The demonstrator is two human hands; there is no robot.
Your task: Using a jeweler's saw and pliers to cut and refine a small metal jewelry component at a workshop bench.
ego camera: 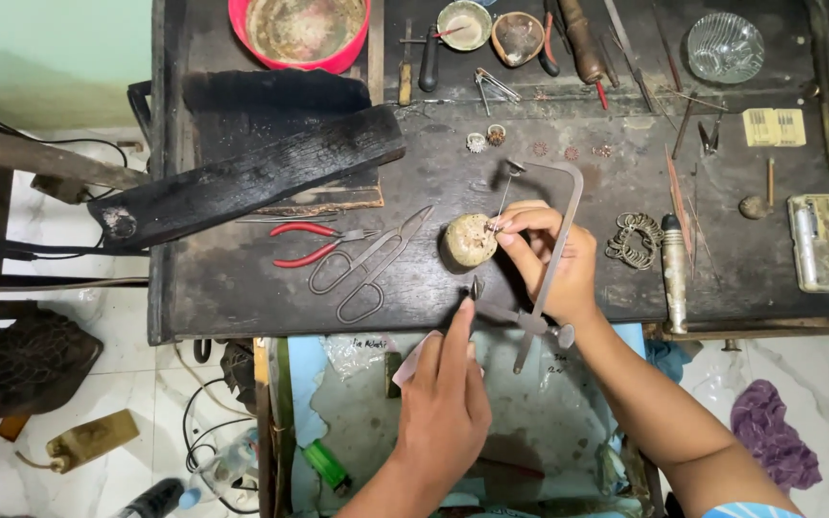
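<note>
The right hand [550,257] is pinching the thin saw blade [502,200] with closed fingers [515,223], just beside the lump [470,240] near the front edge of the surface [242,278]. The left hand [445,398] is pointing one finger at the screw [477,288] of the saw [550,251]; its other fingers are curling shut, holding nothing I can see. Keeping the blade straight and tight is looking wise. Scissors [366,264] and red pliers [309,245] are lying to the left. A pale floor [98,384] is showing below.
</note>
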